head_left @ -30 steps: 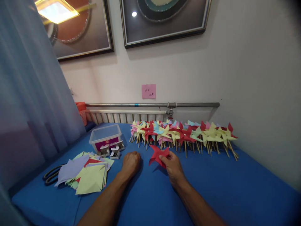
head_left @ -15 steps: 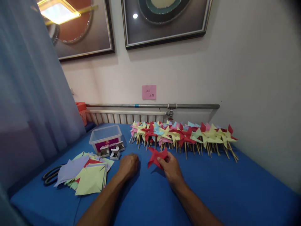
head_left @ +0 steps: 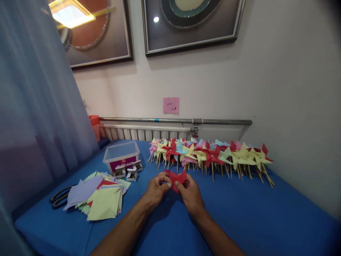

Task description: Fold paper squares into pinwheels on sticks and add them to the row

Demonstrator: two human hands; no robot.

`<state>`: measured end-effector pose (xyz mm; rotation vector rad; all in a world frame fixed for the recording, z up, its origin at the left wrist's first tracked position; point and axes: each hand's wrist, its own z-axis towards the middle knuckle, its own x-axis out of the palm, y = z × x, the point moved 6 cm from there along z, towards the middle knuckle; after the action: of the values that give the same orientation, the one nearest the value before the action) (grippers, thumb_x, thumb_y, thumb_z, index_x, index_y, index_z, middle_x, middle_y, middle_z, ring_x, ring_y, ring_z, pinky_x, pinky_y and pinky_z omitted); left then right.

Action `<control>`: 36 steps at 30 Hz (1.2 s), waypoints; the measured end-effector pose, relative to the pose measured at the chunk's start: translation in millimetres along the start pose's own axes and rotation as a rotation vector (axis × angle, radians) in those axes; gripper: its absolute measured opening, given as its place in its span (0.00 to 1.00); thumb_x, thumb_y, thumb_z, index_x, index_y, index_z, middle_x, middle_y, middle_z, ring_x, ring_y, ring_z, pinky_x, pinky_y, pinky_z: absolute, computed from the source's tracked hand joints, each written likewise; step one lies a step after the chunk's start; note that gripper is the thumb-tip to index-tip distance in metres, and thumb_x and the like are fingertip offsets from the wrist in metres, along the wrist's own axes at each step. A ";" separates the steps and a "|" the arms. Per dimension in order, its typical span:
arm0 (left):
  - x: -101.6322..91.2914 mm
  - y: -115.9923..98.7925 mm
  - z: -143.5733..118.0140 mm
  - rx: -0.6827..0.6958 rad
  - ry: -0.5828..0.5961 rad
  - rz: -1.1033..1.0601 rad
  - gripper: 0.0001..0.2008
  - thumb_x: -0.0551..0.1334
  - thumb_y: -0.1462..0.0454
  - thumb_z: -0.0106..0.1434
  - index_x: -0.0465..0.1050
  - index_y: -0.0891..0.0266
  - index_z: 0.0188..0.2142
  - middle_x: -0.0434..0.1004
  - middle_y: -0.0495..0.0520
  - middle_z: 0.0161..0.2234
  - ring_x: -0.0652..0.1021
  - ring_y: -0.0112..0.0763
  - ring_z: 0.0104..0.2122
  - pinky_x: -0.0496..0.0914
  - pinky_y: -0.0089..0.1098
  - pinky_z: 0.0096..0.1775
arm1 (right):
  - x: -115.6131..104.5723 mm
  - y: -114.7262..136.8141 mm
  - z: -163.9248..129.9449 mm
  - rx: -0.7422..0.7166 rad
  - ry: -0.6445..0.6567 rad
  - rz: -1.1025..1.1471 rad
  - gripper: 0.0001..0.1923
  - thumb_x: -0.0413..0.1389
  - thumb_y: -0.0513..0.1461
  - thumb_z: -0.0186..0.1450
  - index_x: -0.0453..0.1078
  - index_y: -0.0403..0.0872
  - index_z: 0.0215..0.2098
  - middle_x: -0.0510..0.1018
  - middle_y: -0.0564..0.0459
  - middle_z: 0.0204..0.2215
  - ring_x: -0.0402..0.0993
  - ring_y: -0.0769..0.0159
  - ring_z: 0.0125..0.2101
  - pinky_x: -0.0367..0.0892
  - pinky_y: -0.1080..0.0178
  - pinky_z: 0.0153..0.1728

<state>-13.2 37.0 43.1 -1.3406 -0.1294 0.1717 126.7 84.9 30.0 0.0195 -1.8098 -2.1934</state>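
Red paper [head_left: 174, 177] pinched by R hand [head_left: 192, 195], L hand [head_left: 157, 191] curled alongside, hold unclear — may crease w/ overtight squeeze.

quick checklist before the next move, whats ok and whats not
1. Right hand holding the red paper pinwheel: ok.
2. Left hand pinching it: cannot tell; its fingertips are at the left edge.
3. Small white boxes open: ok.
4. Scissors fully uncovered: not ok; the paper stack overlaps them.
5. Pinwheels on sticks apart from both hands: ok, they sit beyond them.
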 end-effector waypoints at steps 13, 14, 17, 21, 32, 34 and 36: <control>0.5 1.4 2.1 0.063 -0.012 0.062 0.07 0.64 0.62 0.52 0.74 0.64 0.24 0.67 0.48 0.27 0.65 0.25 0.25 0.58 0.28 0.29 | 4.6 1.0 -3.9 -0.044 0.036 -0.045 0.13 0.63 0.43 0.54 0.72 0.50 0.38 0.81 0.54 0.30 0.77 0.58 0.33 0.72 0.60 0.35; 0.6 1.5 2.1 0.053 -0.012 0.060 0.07 0.64 0.62 0.52 0.73 0.64 0.24 0.67 0.48 0.26 0.65 0.25 0.25 0.58 0.28 0.29 | 4.7 1.2 -4.3 -0.048 0.040 -0.053 0.13 0.63 0.43 0.55 0.72 0.50 0.38 0.81 0.54 0.30 0.77 0.59 0.33 0.72 0.60 0.35; 1.1 2.4 2.0 0.013 -0.011 0.049 0.07 0.64 0.61 0.51 0.73 0.64 0.24 0.66 0.46 0.23 0.64 0.24 0.23 0.57 0.28 0.27 | 4.5 1.7 -4.8 -0.055 0.048 -0.074 0.13 0.63 0.43 0.55 0.71 0.50 0.37 0.80 0.55 0.29 0.76 0.59 0.32 0.72 0.61 0.34; 0.4 5.7 1.8 -0.038 -0.036 0.041 0.08 0.64 0.60 0.50 0.72 0.64 0.25 0.65 0.45 0.20 0.62 0.23 0.21 0.55 0.28 0.25 | 4.7 3.9 -5.7 -0.057 0.052 -0.113 0.12 0.62 0.42 0.55 0.71 0.50 0.37 0.80 0.54 0.30 0.77 0.59 0.32 0.71 0.60 0.35; -0.1 2.0 -0.1 -0.052 -0.004 0.015 0.08 0.64 0.60 0.49 0.70 0.63 0.23 0.65 0.46 0.19 0.63 0.23 0.21 0.55 0.27 0.25 | 7.7 13.4 -10.1 -0.089 0.079 -0.208 0.11 0.60 0.42 0.57 0.71 0.50 0.39 0.81 0.52 0.32 0.78 0.58 0.34 0.71 0.59 0.38; 0.0 2.1 0.3 -0.053 0.006 0.011 0.09 0.64 0.59 0.49 0.70 0.63 0.23 0.66 0.46 0.20 0.63 0.24 0.21 0.56 0.27 0.26 | 7.8 12.1 -9.5 -0.086 0.085 -0.202 0.11 0.59 0.42 0.57 0.71 0.49 0.39 0.81 0.53 0.32 0.78 0.58 0.34 0.71 0.60 0.37; 0.1 3.3 0.6 -0.070 0.014 0.008 0.09 0.64 0.59 0.49 0.70 0.62 0.24 0.65 0.46 0.19 0.63 0.24 0.21 0.55 0.27 0.25 | 7.5 11.5 -9.2 -0.086 0.084 -0.209 0.11 0.59 0.42 0.57 0.71 0.49 0.38 0.81 0.53 0.31 0.77 0.58 0.34 0.71 0.60 0.36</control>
<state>-13.4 38.3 40.1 -1.4118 -0.1190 0.1655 123.8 72.5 40.5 0.2902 -1.7358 -2.3707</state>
